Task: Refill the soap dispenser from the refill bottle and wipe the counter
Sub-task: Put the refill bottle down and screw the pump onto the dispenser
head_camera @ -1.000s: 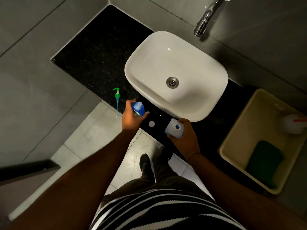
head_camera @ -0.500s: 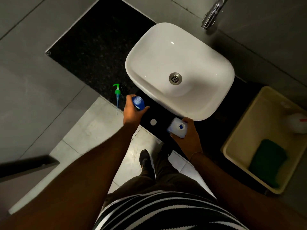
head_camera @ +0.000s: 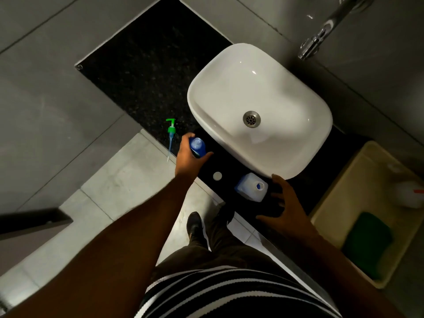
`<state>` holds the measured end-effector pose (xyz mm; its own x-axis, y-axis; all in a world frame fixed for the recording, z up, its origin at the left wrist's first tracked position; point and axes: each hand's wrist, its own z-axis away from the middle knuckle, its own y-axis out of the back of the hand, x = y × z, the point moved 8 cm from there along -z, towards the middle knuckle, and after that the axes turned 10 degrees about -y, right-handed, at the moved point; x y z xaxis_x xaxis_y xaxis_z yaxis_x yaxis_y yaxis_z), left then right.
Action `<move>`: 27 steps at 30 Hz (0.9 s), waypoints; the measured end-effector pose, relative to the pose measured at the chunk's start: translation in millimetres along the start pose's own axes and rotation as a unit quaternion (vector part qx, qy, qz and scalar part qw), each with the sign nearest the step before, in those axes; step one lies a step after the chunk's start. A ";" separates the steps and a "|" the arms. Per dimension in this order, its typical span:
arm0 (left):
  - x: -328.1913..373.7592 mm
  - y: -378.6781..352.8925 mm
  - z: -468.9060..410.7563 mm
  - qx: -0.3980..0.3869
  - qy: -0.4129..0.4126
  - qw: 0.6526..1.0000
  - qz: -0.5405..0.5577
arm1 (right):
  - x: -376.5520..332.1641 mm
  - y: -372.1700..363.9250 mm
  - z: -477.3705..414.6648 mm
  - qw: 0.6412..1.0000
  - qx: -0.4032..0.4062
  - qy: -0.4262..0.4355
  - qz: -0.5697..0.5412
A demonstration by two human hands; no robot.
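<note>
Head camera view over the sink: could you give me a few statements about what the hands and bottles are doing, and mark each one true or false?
1. The left hand is wrapped around the blue soap dispenser. True.
2. The green pump is screwed onto the dispenser. False: it lies on the counter, left of the hand.
3. The right hand has a grip on the refill bottle. False: the hand is open beside the bottle, which stands alone.
4. A small white cap lies between the two bottles. True.
5. Water is running into the basin. False: the basin looks dry.
</note>
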<state>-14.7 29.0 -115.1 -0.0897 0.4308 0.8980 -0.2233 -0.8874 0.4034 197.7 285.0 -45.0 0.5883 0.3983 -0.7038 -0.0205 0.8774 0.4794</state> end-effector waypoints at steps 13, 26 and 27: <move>-13.1 33.9 31.0 0.016 -0.036 0.996 -0.081 | -185.2 13.4 -33.7 0.993 0.054 0.065 -0.082; -44.7 74.8 -85.6 0.007 0.109 0.953 -0.281 | -152.1 -154.8 -158.7 0.992 -0.067 -0.036 0.100; -46.7 71.7 -93.2 0.004 0.106 0.953 -0.283 | -147.0 -155.0 -162.2 0.992 -0.056 -0.038 0.105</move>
<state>-117.0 -39.4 -144.5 -0.1513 0.8641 0.4800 -0.2879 -0.5030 0.8149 -16.7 133.8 -100.9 0.6211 0.5582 -0.5501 -0.2365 0.8027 0.5475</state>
